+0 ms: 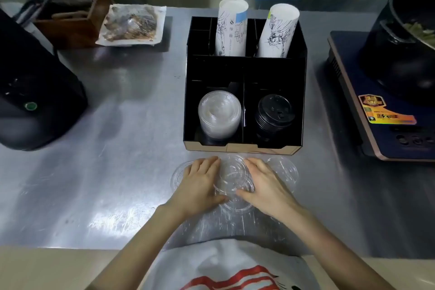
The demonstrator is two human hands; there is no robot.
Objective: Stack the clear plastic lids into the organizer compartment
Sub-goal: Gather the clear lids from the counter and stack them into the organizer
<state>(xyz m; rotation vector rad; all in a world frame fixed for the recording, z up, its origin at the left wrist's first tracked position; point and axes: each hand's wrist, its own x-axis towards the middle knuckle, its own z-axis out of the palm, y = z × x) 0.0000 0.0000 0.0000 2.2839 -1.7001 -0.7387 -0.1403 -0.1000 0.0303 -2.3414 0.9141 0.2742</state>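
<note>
Head view of a steel counter (117, 125). The left hand (200, 183) and right hand (266, 183) lie palm-down with fingers extended, cupping between them a clear lid (234, 178) that rests on the counter just in front of the black organizer (244, 70); neither hand is closed on it. More loose lids (283, 168) lie beside and beneath the hands. A stack of clear lids (220, 114) fills the organizer's front left compartment, black lids (274, 113) the front right, and two sleeves of paper cups (231, 28) stand in the rear compartments.
</note>
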